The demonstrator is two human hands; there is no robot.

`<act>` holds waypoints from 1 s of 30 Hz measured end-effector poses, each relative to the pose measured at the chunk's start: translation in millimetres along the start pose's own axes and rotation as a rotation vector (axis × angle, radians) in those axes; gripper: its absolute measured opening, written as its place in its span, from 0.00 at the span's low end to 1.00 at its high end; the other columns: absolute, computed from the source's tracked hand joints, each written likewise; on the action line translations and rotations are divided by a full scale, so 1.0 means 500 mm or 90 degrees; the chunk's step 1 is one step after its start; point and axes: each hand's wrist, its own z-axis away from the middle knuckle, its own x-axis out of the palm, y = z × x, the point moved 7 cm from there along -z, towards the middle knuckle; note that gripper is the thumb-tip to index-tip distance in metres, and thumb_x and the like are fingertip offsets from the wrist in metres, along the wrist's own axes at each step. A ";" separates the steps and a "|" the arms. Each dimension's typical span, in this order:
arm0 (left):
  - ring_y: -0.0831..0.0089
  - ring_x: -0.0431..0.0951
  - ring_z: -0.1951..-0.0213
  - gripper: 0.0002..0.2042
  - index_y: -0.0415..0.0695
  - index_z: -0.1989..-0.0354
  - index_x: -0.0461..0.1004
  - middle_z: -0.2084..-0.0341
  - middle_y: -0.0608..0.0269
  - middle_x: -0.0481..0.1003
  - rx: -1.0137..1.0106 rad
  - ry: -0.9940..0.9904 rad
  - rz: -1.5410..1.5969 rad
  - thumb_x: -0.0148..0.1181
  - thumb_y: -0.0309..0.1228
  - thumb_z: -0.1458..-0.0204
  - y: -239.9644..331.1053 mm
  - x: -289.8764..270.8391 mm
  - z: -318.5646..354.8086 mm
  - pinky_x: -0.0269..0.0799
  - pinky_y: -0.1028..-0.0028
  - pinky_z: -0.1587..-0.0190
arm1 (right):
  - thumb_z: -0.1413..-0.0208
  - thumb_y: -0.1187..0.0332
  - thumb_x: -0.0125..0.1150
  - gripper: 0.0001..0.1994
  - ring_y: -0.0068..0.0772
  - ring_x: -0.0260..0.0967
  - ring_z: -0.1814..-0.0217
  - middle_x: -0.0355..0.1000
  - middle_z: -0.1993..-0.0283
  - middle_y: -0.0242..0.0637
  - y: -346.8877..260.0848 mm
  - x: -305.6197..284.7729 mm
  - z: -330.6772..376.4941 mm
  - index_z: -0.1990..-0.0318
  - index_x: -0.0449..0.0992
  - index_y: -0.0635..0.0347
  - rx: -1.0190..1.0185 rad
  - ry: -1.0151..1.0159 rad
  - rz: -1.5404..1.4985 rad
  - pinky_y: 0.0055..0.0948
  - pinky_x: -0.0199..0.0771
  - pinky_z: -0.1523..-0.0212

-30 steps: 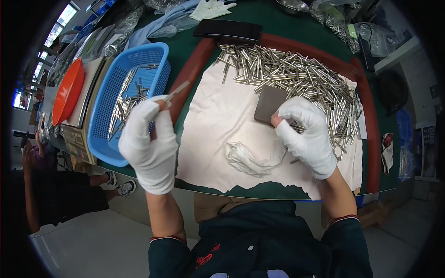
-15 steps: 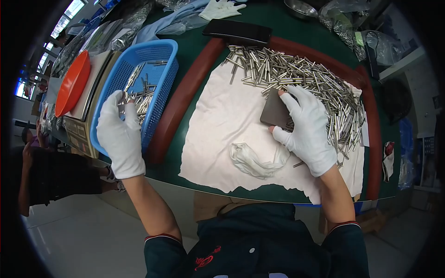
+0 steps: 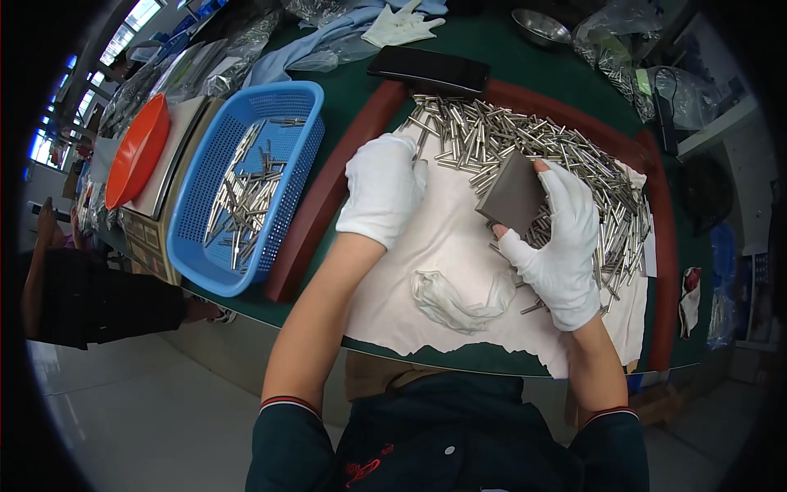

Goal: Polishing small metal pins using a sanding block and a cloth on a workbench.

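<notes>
Working surface: resting on a round green table (image 3: pixel 492 57), a white cloth (image 3: pixel 434 271) covers the part nearest the person, framed by a dark red rim (image 3: pixel 328 197) along its left and far sides.
Right hand: the gloved right hand (image 3: pixel 557 246) grips a flat grey square pad (image 3: pixel 512 195), thumb under its near edge and fingers curled over its right edge, held tilted just above the pins.
Left hand: the gloved left hand (image 3: pixel 381 193) lies on the cloth near its left edge, fingers bent down toward the near end of the pin heap; whether it pinches a pin cannot be told.
Pin heap: a loose pile of short metal pins (image 3: pixel 525 139) spreads over the far and right parts of the cloth, reaching from the far rim down the right edge.
Rag: a crumpled white rag (image 3: pixel 455 299) lies on the cloth near its front edge, between the two forearms.
Basket: a blue mesh basket (image 3: pixel 283 102) sits at the table's left edge, just outside the red rim, with a thinner scatter of the same pins inside.
Beyond the basket: an orange lid (image 3: pixel 138 152) leans at the far left.
Far edge: a black phone (image 3: pixel 428 71) lies just past the rim, a spare white glove (image 3: pixel 402 25) behind it.
</notes>
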 end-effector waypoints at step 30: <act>0.81 0.77 0.67 0.06 0.34 0.63 0.75 0.70 0.64 0.77 -0.264 -0.112 0.804 0.61 0.20 0.50 -0.039 0.007 0.100 0.72 0.80 0.62 | 0.63 0.61 0.71 0.40 0.47 0.61 0.44 0.64 0.43 0.45 0.006 -0.009 0.002 0.39 0.62 0.63 0.041 0.014 -0.026 0.42 0.59 0.43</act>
